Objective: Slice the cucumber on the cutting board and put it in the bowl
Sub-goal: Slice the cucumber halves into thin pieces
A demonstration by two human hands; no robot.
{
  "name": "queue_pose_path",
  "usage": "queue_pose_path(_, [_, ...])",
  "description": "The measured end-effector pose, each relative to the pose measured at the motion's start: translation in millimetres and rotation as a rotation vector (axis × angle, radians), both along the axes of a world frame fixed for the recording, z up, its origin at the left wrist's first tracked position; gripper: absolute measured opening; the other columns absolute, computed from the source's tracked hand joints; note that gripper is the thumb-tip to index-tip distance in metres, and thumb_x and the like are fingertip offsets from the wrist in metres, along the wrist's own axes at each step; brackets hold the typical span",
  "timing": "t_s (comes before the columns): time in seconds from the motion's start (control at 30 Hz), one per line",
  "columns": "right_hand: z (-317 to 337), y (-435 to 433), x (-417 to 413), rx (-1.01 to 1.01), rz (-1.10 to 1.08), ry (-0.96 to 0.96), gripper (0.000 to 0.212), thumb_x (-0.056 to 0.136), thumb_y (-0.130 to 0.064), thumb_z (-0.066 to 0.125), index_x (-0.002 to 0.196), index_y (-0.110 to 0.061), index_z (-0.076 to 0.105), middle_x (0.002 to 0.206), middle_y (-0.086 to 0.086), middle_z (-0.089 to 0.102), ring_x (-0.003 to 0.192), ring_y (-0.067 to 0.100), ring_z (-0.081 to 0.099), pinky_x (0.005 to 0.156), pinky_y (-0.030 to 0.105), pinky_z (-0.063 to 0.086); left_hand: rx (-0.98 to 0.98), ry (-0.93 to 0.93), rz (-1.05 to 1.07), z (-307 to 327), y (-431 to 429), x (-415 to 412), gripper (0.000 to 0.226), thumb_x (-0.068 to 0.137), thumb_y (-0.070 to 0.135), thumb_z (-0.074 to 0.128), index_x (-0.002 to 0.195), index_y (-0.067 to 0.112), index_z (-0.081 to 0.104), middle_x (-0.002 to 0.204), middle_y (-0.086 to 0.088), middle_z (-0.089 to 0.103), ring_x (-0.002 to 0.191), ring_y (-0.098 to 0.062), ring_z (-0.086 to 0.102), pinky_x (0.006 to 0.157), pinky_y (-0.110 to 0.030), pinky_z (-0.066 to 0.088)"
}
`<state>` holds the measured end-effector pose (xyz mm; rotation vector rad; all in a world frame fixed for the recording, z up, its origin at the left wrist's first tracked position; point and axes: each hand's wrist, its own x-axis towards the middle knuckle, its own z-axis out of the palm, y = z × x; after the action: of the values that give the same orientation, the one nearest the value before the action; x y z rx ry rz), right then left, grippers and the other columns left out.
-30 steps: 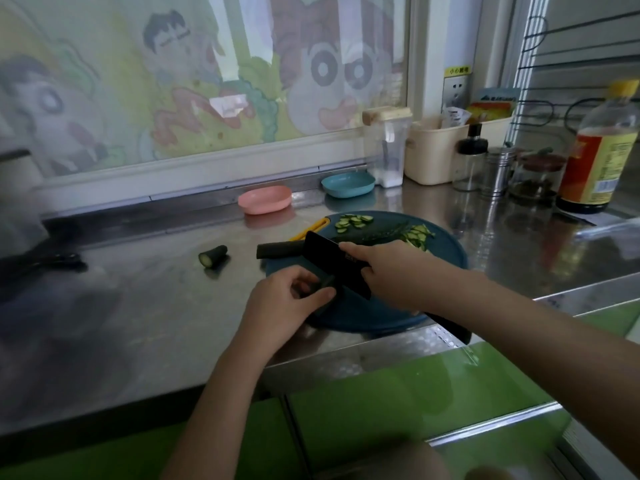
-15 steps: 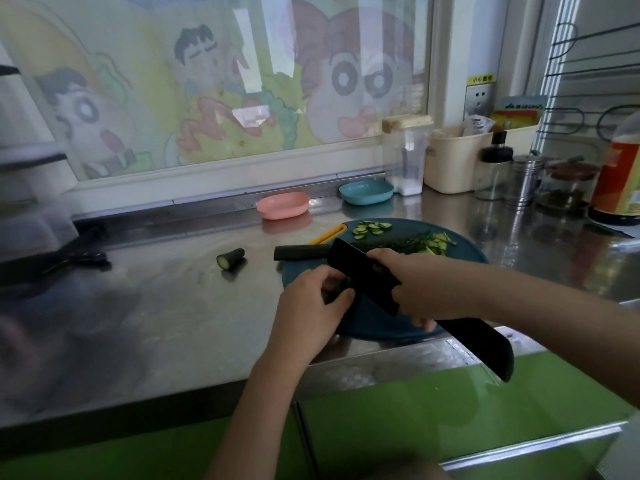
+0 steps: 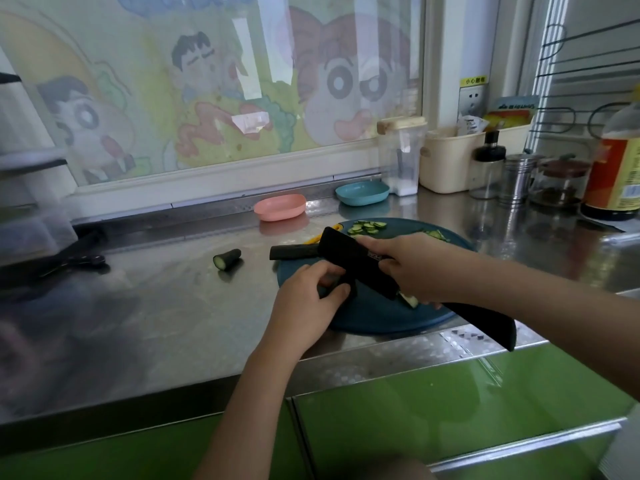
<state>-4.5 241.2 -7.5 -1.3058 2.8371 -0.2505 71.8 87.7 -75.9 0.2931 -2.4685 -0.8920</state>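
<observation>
Roughly halfway, I reckon: thin pale-green slices (image 3: 367, 226) lie heaped at the cutting board's (image 3: 381, 317) far edge, a dark cucumber length (image 3: 294, 252) lies at its left rim, a cut stub (image 3: 227, 259) sits off on the tabletop (image 3: 156, 306), and the pink bowl (image 3: 280, 207) and blue bowl (image 3: 362, 194) look unfilled. Right hand (image 3: 412, 268) grips the black knife (image 3: 349, 258) over the board; left hand (image 3: 304, 303) curls at the blade, holding what I cannot tell.

A home kitchen, shown by a stainless-steel worktop (image 3: 156, 306) over glossy green cabinet fronts (image 3: 433, 403), a sauce bottle (image 3: 616, 174), seasoning jar (image 3: 557, 183) and metal shaker (image 3: 517, 178) beside a cartoon-covered window (image 3: 207, 81), and a cutting board (image 3: 381, 317) carrying cucumber slices (image 3: 367, 226).
</observation>
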Motion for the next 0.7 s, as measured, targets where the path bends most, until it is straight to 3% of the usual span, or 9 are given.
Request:
queue_pose_path(0.03, [2.1,3.6,0.5,-0.086,0.005,-0.024,0.051,0.099,-0.014,0.037,0.148,-0.025,0.028,0.110,0.010,0.064,0.085,0.025,0.064,0.076,0.032,0.051,0.006,0.000,-0.001,0.0,0.1,-0.2,0.018,0.087,0.030,0.064,0.105,0.034,0.063,0.101,0.010,0.063,0.081,0.000,0.055,0.069,-0.017,0.040])
queue_pose_path(0.1, [5.6,5.9,2.3,-0.145,0.012,-0.025,0.048,0.098,-0.014,0.036,0.145,-0.024,0.034,0.108,0.013,0.064,0.092,0.029,0.063,0.082,0.037,0.048,0.007,0.000,0.003,-0.1,0.1,-0.9,0.017,0.087,0.030,0.064,0.103,0.033,0.063,0.101,0.010,0.063,0.077,0.000,0.054,0.066,-0.017,0.039])
queue_pose_path(0.17, [9.9,5.3,4.2,-0.101,0.004,-0.030,0.049,0.099,-0.014,0.035,0.146,-0.027,0.031,0.104,0.011,0.063,0.084,0.027,0.063,0.076,0.035,0.050,0.000,-0.002,0.008,-0.5,0.0,-1.4,0.016,0.087,0.031,0.064,0.103,0.032,0.063,0.101,0.010,0.063,0.077,-0.002,0.054,0.067,-0.019,0.040])
queue_pose_path(0.27, [13.0,5.7,7.5,0.101,-0.033,-0.039,0.059,0.100,-0.012,0.033,0.150,-0.034,0.009,0.098,0.005,0.060,0.057,0.016,0.054,0.053,0.028,0.053,0.002,-0.002,0.002,-0.7,-0.6,-1.4,0.015,0.087,0.030,0.064,0.101,0.033,0.063,0.101,0.009,0.063,0.086,-0.004,0.058,0.073,-0.023,0.045])
queue_pose_path(0.37, [13.8,5.0,7.4,0.204,0.004,0.106,0.067,0.098,-0.009,0.042,0.151,-0.026,0.004,0.117,0.001,0.059,0.062,0.014,0.053,0.055,0.028,0.050,0.002,-0.004,-0.003,-0.6,-0.9,-0.7,0.014,0.087,0.030,0.063,0.100,0.033,0.063,0.099,0.010,0.063,0.088,-0.003,0.057,0.075,-0.024,0.046])
queue_pose_path(0.47, [11.7,4.8,4.8,0.202,-0.026,0.060,0.066,0.100,-0.009,0.034,0.150,-0.033,-0.003,0.087,0.002,0.056,0.055,0.015,0.051,0.057,0.033,0.055,-0.004,-0.002,0.000,-0.8,-0.8,-0.8,0.014,0.087,0.030,0.063,0.101,0.031,0.064,0.099,0.010,0.063,0.086,-0.003,0.057,0.074,-0.023,0.045])
queue_pose_path(0.6, [8.5,4.6,3.0,0.100,-0.047,-0.051,0.057,0.102,-0.015,0.026,0.148,-0.041,0.004,0.074,0.001,0.044,0.050,0.016,0.051,0.049,0.030,0.054,-0.013,0.000,0.004,0.1,-0.1,-0.9,0.014,0.088,0.029,0.063,0.101,0.032,0.063,0.100,0.010,0.063,0.087,-0.004,0.057,0.075,-0.023,0.045])
queue_pose_path(0.7, [8.4,1.7,1.2,0.184,-0.033,-0.012,0.062,0.101,-0.011,0.028,0.149,-0.038,-0.001,0.098,0.007,0.055,0.050,0.015,0.048,0.046,0.027,0.051,-0.052,0.000,0.008,0.5,0.6,-0.7,0.015,0.088,0.029,0.063,0.103,0.031,0.063,0.100,0.011,0.062,0.086,-0.002,0.056,0.070,-0.015,0.040])
